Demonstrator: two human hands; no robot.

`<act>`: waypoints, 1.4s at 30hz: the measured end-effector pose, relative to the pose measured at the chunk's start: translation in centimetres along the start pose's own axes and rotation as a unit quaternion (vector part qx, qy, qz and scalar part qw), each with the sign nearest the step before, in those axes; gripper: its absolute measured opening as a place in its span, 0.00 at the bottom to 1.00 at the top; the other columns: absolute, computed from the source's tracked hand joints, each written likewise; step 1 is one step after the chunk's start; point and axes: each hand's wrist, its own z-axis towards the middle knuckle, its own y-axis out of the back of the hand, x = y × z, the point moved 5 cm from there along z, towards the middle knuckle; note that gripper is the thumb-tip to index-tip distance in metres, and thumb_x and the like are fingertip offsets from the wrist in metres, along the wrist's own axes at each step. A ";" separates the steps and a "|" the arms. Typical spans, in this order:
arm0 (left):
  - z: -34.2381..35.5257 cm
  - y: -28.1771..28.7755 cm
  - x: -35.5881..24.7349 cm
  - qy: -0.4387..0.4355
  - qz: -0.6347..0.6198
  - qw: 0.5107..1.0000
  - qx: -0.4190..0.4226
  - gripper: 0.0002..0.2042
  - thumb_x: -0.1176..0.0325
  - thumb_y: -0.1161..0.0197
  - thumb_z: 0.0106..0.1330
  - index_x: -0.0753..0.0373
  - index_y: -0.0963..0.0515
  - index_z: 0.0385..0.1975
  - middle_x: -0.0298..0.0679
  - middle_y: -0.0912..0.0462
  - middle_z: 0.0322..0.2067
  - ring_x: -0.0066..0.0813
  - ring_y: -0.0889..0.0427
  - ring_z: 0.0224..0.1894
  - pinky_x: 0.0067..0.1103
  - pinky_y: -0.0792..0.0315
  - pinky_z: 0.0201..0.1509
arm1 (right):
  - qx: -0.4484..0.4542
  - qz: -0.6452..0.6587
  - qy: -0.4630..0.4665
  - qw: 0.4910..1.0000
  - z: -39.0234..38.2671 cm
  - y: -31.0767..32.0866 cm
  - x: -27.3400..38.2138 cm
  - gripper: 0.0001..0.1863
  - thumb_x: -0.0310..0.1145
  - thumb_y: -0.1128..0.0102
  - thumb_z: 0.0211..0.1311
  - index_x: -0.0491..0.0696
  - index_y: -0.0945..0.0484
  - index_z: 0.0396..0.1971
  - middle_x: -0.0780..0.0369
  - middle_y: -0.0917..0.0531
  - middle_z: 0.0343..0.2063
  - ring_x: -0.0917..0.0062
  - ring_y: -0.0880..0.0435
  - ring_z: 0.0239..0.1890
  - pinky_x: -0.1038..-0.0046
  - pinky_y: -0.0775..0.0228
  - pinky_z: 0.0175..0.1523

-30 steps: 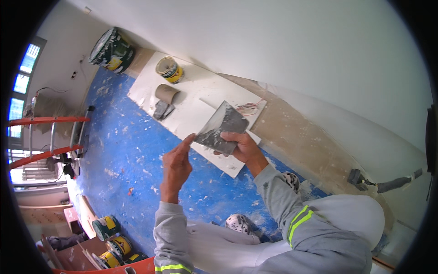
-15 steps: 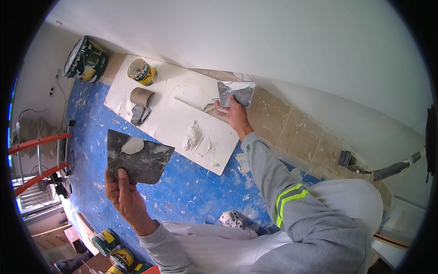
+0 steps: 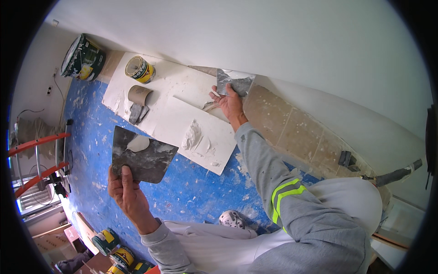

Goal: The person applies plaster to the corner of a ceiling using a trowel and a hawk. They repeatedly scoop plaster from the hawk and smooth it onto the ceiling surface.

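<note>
My left hand grips a wide dark putty knife with its thumb on the flat blade. A dab of white filler sits on that blade near its upper edge. Farther out, my right hand is closed on a second, smaller putty knife. White filler lies along this knife's far edge, which is at the foot of the white wall; contact is hard to judge. Between the hands, a heap of white filler rests on a white board.
On the board's far part stand a yellow-and-dark can, a curved brown piece and a grey crumpled thing. A large dark bucket is in the far left corner. An orange ladder stands left; several cans sit lower left.
My right hand and its putty knife have moved a little farther away, toward the wall. The left putty knife has shifted slightly to the right.
</note>
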 end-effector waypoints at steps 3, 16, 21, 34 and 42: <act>0.0 -0.2 0.1 0.013 -0.003 1.000 -0.007 0.14 0.71 0.42 0.71 0.69 0.26 0.54 0.42 0.17 0.45 0.25 0.16 0.43 0.20 0.21 0.46 | -0.012 -0.002 0.017 1.000 0.2 0.4 0.0 0.16 0.39 0.47 0.71 0.47 0.32 0.53 0.60 0.23 0.46 0.65 0.20 0.50 0.51 0.26 0.56; -0.2 -1.8 -0.6 0.001 0.028 0.999 -0.040 0.09 0.70 0.43 0.72 0.69 0.24 0.46 0.35 0.20 0.38 0.19 0.20 0.40 0.18 0.24 0.43 | -0.039 -0.024 0.023 0.999 0.5 -1.1 0.3 0.17 0.37 0.49 0.72 0.47 0.34 0.55 0.60 0.27 0.49 0.66 0.22 0.51 0.47 0.28 0.58; -0.4 -0.5 -0.1 -0.008 0.013 1.000 -0.002 0.12 0.71 0.43 0.72 0.69 0.25 0.51 0.40 0.16 0.44 0.23 0.17 0.43 0.19 0.22 0.46 | 0.000 -0.067 0.004 0.998 -2.0 -2.4 -1.0 0.17 0.39 0.49 0.73 0.47 0.33 0.55 0.62 0.24 0.48 0.65 0.21 0.53 0.47 0.28 0.58; -0.2 0.2 1.1 0.083 -0.129 0.986 -0.058 0.12 0.73 0.46 0.72 0.70 0.28 0.51 0.43 0.18 0.46 0.28 0.17 0.46 0.24 0.22 0.51 | -0.053 -0.037 0.038 0.997 -1.1 -1.4 -0.2 0.17 0.38 0.49 0.72 0.47 0.32 0.56 0.60 0.24 0.48 0.65 0.22 0.52 0.50 0.29 0.57; -0.4 0.9 7.6 0.249 -0.251 0.928 -0.116 0.15 0.72 0.47 0.65 0.74 0.29 0.49 0.50 0.20 0.45 0.37 0.18 0.46 0.31 0.22 0.55 | 0.034 -0.449 0.144 0.881 -8.1 -0.9 -2.9 0.12 0.30 0.47 0.69 0.41 0.23 0.47 0.59 0.18 0.41 0.72 0.19 0.48 0.66 0.24 0.53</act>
